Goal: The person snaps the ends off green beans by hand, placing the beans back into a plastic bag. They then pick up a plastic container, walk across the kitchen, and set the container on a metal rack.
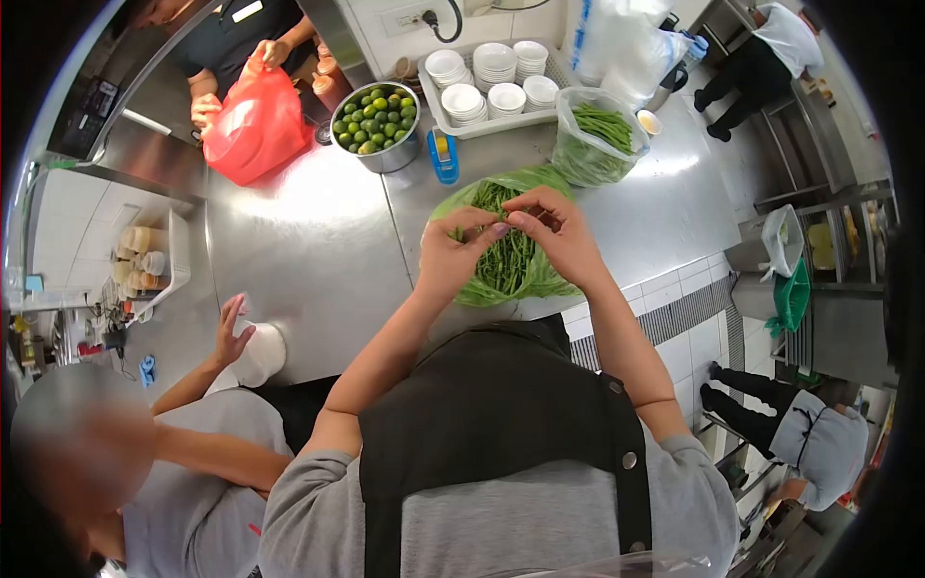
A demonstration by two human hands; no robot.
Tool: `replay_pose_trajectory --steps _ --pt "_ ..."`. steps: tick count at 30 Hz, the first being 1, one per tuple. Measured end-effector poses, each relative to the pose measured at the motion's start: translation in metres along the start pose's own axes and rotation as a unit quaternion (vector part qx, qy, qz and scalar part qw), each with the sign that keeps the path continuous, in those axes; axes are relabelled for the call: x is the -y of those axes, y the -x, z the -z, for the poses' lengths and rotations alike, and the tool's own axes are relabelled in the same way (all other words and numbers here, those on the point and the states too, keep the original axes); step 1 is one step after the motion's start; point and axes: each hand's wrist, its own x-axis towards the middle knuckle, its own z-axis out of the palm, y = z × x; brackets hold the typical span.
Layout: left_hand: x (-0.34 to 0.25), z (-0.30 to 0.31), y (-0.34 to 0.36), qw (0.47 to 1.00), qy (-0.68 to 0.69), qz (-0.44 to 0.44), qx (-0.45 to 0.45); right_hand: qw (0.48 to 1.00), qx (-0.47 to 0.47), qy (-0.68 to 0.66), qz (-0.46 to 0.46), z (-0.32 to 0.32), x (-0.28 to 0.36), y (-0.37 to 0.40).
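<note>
A light green plastic bag (559,281) lies open on the steel table, filled with long thin green beans (509,262). Above the beans, my left hand (457,249) and my right hand (556,234) meet with their fingertips pinched together. Between them they seem to hold a green bean, mostly hidden by the fingers. Just beyond, to the right, a clear plastic bag (576,162) holds more green beans (604,127). A blue peeler-like tool (443,159) rests on the table past my left hand.
A metal pot (387,158) of green citrus and a white basket (475,125) of stacked bowls stand at the back. Across the table a person handles a red bag (255,135). At my left, another person reaches to a white container (260,356). Others stand at right.
</note>
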Motion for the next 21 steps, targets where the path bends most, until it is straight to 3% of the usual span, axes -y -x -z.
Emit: replay_pose_trajectory --steps 4,7,10,14,16,17,21 --pt "-0.001 -0.007 0.004 0.999 -0.033 0.015 -0.001 0.999 -0.006 0.033 -0.003 -0.008 0.0 -0.003" --pt "0.013 -0.011 0.005 0.998 0.013 0.046 -0.036 0.983 -0.062 0.142 0.102 -0.02 0.009 -0.005" --pt "0.018 -0.01 0.005 0.996 0.046 0.064 -0.048 0.926 -0.164 0.261 0.216 -0.02 -0.025 -0.019" --pt "-0.007 0.021 0.003 0.957 0.228 0.178 0.0 0.938 -0.023 0.341 0.057 -0.004 -0.06 -0.01" --pt "0.0 0.034 -0.006 0.878 0.425 0.216 -0.036 0.921 0.075 0.375 -0.07 -0.002 -0.069 -0.001" --pt "0.006 0.039 -0.01 0.822 0.518 0.23 -0.053 0.947 0.074 0.308 -0.06 -0.004 -0.072 0.003" --pt "0.022 0.054 -0.016 0.779 0.586 0.218 -0.05 0.994 0.058 0.091 -0.015 -0.026 -0.057 0.019"
